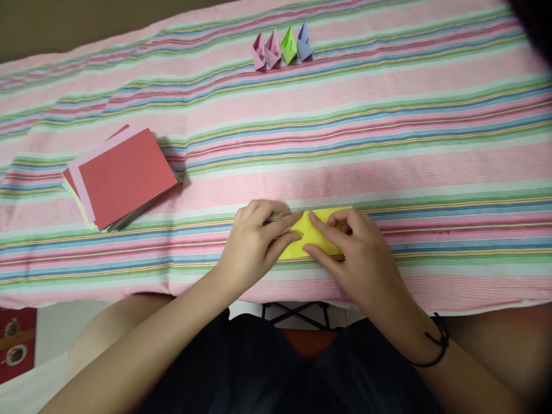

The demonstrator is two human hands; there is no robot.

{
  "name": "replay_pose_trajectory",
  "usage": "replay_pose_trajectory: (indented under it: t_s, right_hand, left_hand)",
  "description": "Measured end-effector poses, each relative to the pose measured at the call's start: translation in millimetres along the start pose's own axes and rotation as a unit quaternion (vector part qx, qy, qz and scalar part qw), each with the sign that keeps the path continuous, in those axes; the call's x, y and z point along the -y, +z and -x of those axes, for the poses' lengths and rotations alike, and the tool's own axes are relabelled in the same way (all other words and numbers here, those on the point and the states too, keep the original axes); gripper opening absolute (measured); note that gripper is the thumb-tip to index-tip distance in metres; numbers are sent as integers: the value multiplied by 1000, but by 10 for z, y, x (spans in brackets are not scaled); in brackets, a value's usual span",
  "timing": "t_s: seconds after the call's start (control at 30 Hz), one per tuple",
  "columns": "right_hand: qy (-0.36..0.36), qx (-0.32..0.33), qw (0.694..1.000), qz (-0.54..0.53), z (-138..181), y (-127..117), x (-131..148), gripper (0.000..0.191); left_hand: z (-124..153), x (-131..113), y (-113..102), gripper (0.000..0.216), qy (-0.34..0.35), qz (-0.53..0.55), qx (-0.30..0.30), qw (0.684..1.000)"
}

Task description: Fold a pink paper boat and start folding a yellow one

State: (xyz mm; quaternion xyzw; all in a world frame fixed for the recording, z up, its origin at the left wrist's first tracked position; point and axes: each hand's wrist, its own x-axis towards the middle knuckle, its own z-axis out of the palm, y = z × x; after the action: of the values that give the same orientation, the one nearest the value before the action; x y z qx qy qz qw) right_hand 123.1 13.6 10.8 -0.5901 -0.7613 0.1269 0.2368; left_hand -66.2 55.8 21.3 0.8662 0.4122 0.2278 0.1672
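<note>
A yellow sheet of origami paper (307, 234), partly folded, lies near the table's front edge beneath both my hands. Its top left corner is turned down, and a crease runs down its middle. My left hand (263, 230) grips the paper's left part, with thumb and index finger close to the crease. On the other side, my right hand (356, 238) has its index fingertip at the top of the crease and its thumb lower down on the paper. My fingers cover parts of the left and right ends.
A stack of coloured paper (129, 178), red on top, sits at the left. Several small folded paper boats (288, 46) in pink, green and blue stand in a row at the back. A striped cloth (241, 144) covers the table.
</note>
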Motion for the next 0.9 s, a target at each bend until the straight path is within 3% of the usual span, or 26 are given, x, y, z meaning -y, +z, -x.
replay_pose_trajectory:
  t_s: [0.23, 0.43, 0.9]
  right_hand:
    - [5, 3, 1000, -26, -20, -9, -40, 42]
    - [3, 3, 999, -47, -28, -28, -31, 35]
    - [5, -4, 1000, -8, -5, 0, -22, 41]
  left_hand:
    - [-2, -4, 23, 45, -20, 40, 18, 999]
    - [4, 14, 24, 44, -16, 34, 24, 999]
    - [-2, 24, 34, 47, -16, 40, 29, 999]
